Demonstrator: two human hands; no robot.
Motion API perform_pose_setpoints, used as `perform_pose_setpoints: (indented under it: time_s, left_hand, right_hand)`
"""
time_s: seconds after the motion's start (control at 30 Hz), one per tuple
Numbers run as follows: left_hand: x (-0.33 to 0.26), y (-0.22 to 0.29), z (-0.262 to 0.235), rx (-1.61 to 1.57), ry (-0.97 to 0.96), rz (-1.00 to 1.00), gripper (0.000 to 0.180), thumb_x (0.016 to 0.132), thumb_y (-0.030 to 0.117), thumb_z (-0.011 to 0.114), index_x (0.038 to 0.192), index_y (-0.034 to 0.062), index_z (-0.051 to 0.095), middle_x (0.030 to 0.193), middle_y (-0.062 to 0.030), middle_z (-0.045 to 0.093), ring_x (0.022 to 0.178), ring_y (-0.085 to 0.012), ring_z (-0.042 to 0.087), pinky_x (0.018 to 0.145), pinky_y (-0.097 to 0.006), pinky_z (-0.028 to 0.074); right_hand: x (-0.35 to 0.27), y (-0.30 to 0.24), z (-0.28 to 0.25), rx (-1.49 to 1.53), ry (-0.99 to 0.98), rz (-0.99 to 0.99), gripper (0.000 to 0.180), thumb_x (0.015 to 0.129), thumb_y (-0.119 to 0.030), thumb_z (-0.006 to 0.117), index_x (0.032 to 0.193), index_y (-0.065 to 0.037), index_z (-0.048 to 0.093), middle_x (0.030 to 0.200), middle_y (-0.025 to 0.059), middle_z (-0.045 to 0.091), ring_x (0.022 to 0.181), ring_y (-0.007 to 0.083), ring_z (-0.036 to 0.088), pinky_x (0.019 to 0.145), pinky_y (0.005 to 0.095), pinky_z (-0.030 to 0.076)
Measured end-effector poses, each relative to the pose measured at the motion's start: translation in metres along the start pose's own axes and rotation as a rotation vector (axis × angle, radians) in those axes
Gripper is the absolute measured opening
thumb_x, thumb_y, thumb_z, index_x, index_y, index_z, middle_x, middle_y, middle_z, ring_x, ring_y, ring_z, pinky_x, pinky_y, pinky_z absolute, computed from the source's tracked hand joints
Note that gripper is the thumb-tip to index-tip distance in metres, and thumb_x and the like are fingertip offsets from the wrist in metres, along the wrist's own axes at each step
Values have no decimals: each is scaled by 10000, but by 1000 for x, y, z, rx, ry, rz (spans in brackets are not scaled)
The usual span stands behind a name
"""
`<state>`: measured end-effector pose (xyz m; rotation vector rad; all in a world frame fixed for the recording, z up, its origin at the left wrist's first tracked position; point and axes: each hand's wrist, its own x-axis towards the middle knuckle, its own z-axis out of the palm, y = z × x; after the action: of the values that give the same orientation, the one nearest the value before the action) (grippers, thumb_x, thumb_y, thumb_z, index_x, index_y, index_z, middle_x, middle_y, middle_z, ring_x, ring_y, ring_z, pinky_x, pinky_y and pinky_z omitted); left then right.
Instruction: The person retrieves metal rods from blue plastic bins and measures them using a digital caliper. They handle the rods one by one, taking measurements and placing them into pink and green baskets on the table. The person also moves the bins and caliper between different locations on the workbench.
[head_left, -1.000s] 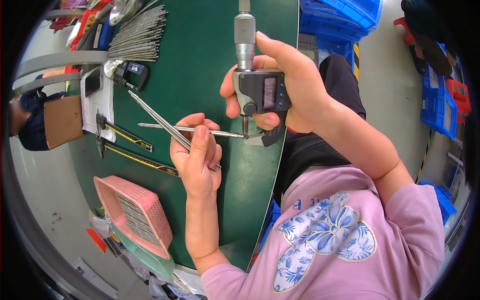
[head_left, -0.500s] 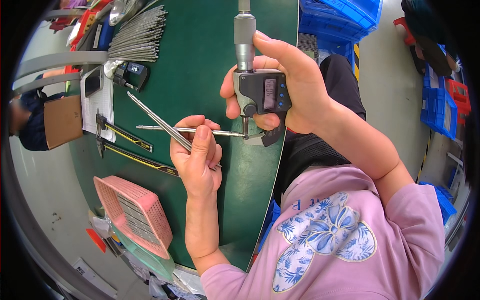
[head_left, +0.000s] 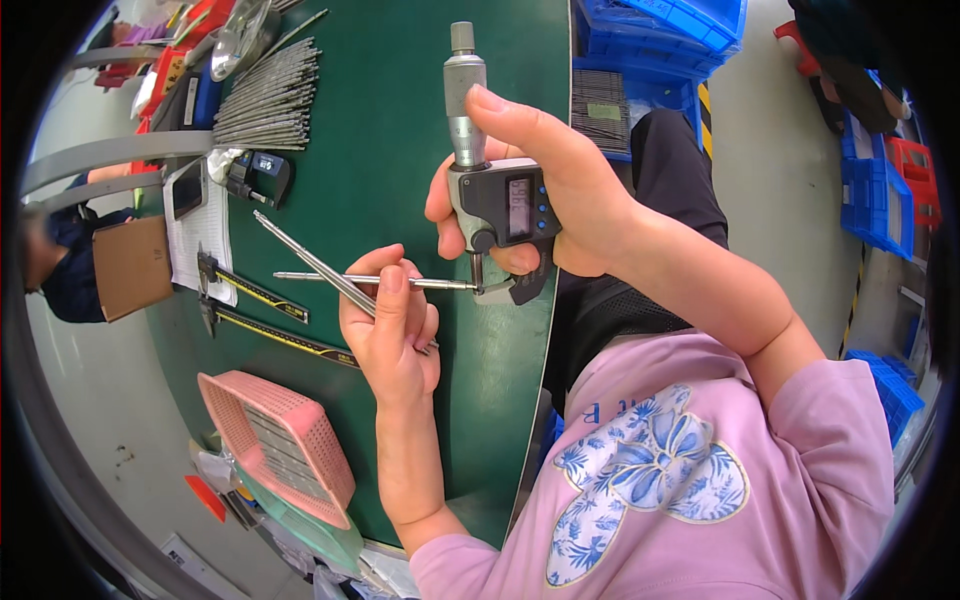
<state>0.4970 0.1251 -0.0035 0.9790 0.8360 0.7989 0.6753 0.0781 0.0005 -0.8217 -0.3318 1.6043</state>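
My right hand covers the rear of the digital micrometer; its display digits are too small to read. My left hand hides the middle of the thin metal rods. The pink basket contents are indistinct. The rod pile blurs near the rim.

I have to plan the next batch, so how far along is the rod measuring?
Done: a pink basket by the table edge already holds rods. In hand: the left hand holds several thin rods, one rod pointed into the digital micrometer in the right hand. Left: a big pile of rods at the far end.
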Motion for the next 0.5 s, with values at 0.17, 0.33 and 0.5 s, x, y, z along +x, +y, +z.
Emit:
perform_pose_setpoints:
  time_s: [0.17,0.33,0.5]
  left_hand:
    - [1,0,-1,2,-16,-10,187,852,118,548,998,3,527,775,-60,550,419,-22,289,347,-171,205]
    - [0,0,-4,23,-60,-1,203,872,126,505,1035,5,512,836,-52,528,428,-20,271,354,-166,178]
    - [0,0,-5,33,-43,3,193,869,123,509,1021,5,515,838,-52,523,424,-19,270,354,-165,179]
  right_hand:
    - [0,2,0,-4,-5,-18,673,827,-599,318,791,16,588,653,151,590,362,124,433,335,208,343]
    - [2,3,-1,96,-8,1,663,837,-572,308,812,32,582,665,172,591,360,132,444,335,205,358]
    - [3,3,-1,124,-28,-5,648,828,-554,331,815,45,580,668,188,590,360,137,454,329,203,368]
